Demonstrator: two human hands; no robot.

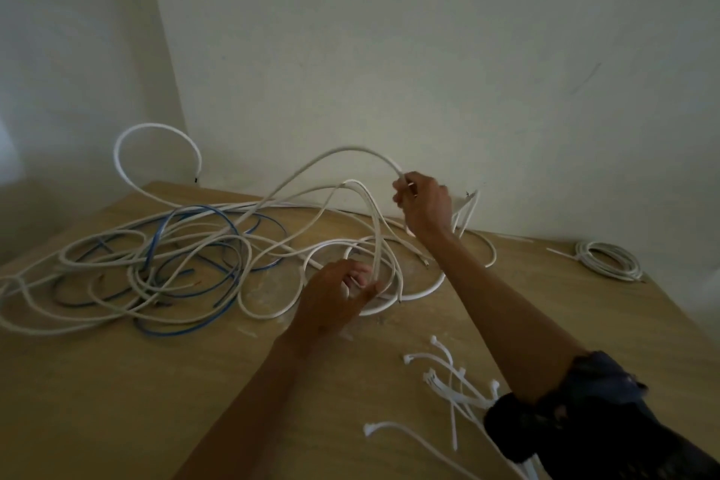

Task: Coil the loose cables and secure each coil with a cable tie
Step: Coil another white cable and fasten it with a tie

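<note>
Our right hand (422, 207) pinches the white cable (350, 149) high; our left hand (335, 296) grips it lower, nearer us. Slack trails leftward.

**Cables mostly loose, one coil done**

I saw white cables (187, 245) and a blue cable (156, 242) tangled across the worktop (117, 382), with one white strand (350, 149) arched upward. A tied white coil (607, 259) lay far right and loose cable ties (448, 374) near the front.

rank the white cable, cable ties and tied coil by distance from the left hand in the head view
1. white cable: held in the left hand
2. cable ties: loose pile, near right
3. tied coil: far right edge
</note>
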